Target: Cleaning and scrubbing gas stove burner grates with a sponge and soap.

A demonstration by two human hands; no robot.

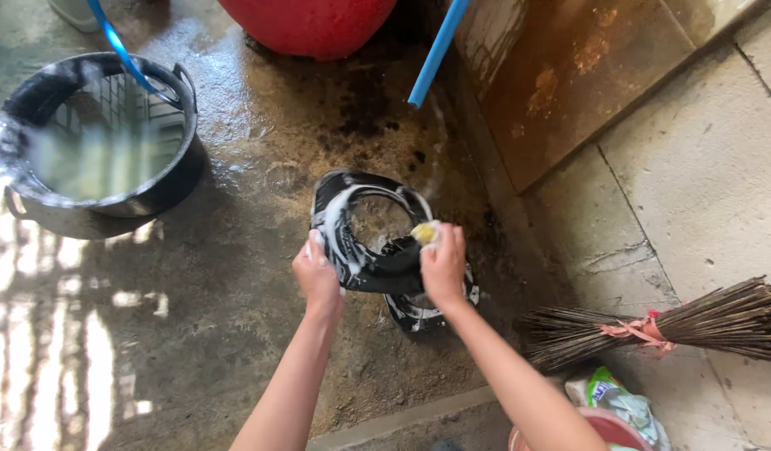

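- Right hand [443,266] is closed around a small yellow sponge [425,231], pressing it against the upper right edge of a black ring-shaped plastic part [360,242] that is streaked with white soap foam.
- Left hand [317,277] grips the left edge of the same black part, fingers wrapped round its rim, holding it tilted up off the ground.
- That soapy part sits in the middle of the view, just above the wet concrete floor [235,334], between the two forearms reaching in from the bottom.
- A second black piece [419,311], also marked with foam, lies on the floor directly beneath and slightly right of the held one; what it is cannot be made out.
- To scrub well, a firm hold with the left hand looks needed, since the foam likely makes the plastic slippery, while the sponge works round the rim and into its grooves.
- Further left, a large black tub [97,142] holds cloudy water, with a blue hose [122,50] dipping into it.
- At the top stands a big red container [310,25], and beside it a blue pipe [437,52] slants down.
- On the right, a twig broom [669,326] tied with pink string lies on pale concrete slabs.
- A pink bucket [607,428] with crumpled packets sits at the bottom right.
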